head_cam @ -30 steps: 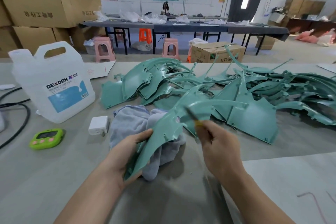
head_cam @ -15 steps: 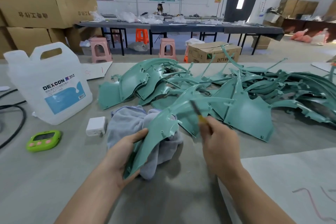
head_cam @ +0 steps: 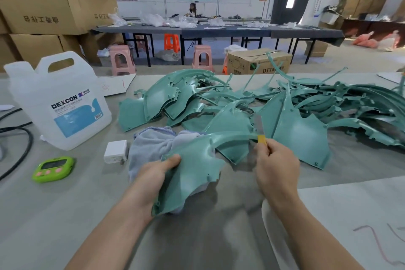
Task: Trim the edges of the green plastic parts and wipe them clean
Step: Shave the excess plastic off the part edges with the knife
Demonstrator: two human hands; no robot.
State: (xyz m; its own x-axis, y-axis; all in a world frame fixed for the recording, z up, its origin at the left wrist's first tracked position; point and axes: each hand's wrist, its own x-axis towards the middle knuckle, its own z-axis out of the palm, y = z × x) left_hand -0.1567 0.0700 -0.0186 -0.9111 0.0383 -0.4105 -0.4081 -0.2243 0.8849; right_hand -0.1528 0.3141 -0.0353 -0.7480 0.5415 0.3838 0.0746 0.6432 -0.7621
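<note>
The left hand (head_cam: 153,174) grips the near end of a curved green part (head_cam: 197,160), with the thumb on top and the fingers hidden under it. The right hand (head_cam: 276,166) pinches a small knife (head_cam: 260,137) with a yellow handle. Its grey blade points up and sits against the thin arm of the same part, just above the right hand. Right behind the left hand, partly under the held part, lies a crumpled grey cloth (head_cam: 151,144). Just to the left of the cloth is a little white plug block (head_cam: 116,151). Farther left of the left hand lie a bright green timer (head_cam: 53,169) and a black cable (head_cam: 22,144), and beyond them stands a big white jug (head_cam: 61,101). Past both hands, a big pile of green parts (head_cam: 295,116) is spread over the grey table (head_cam: 65,215). Under the right arm lies a white sheet (head_cam: 350,215).
</note>
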